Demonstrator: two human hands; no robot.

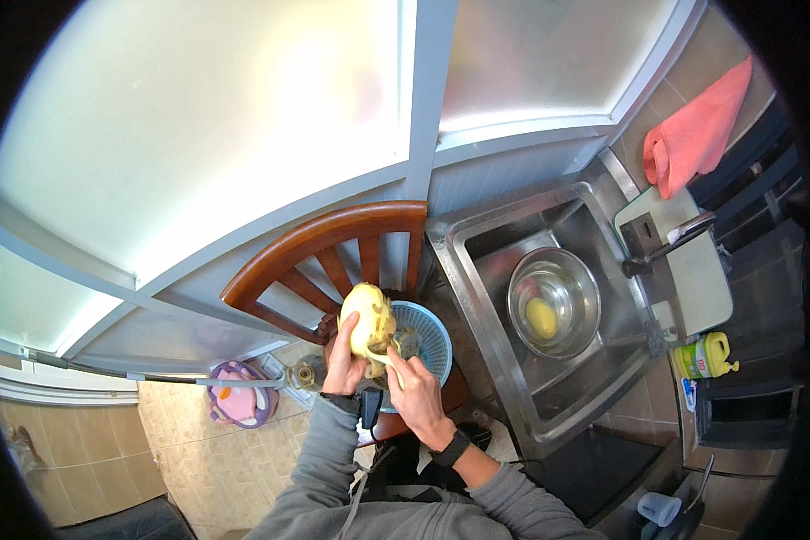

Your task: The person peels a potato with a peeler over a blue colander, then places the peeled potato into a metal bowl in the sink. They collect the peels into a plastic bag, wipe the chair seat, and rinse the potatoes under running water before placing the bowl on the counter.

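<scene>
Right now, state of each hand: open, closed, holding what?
Left hand: closed around a partly peeled potato.
Right hand: closed on what looks like a peeler.

The potato (362,311) is yellow with brown patches, the basket (436,344) light blue.

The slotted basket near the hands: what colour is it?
The basket is light blue; it shows best in the head view.

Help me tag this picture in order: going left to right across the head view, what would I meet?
Pink-and-purple round item → left hand → right hand → metal bowl in the sink → yellow-green bottle.
</scene>
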